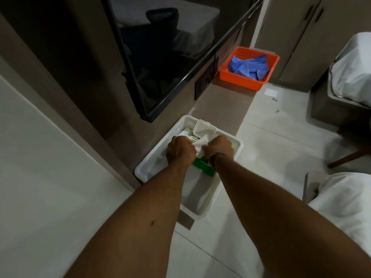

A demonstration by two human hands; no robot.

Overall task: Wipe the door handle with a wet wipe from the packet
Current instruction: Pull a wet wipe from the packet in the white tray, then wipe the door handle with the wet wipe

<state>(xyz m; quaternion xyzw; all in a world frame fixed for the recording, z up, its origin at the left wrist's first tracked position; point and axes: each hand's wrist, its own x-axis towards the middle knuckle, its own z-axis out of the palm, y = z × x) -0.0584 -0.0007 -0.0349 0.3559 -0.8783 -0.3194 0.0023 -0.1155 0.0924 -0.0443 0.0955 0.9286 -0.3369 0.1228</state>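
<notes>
A green wet-wipe packet (pixel 202 165) lies in a white tray (pixel 239 146) on a brown ledge, its white flip lid (pixel 204 129) standing open. A white wet wipe (pixel 200 145) sticks up out of the packet. My left hand (pixel 179 151) and my right hand (pixel 219 147) are both closed on the wipe, one on each side, above the packet. My fists hide most of the packet. No door handle is in view.
An orange tray (pixel 239 79) with a blue cloth (pixel 250 66) sits farther along the ledge (pixel 224 105). A dark wall-mounted screen (pixel 160 53) hangs over the ledge on the left. White bedding (pixel 345 199) lies at right, and a white-covered bin (pixel 353 71) stands at upper right.
</notes>
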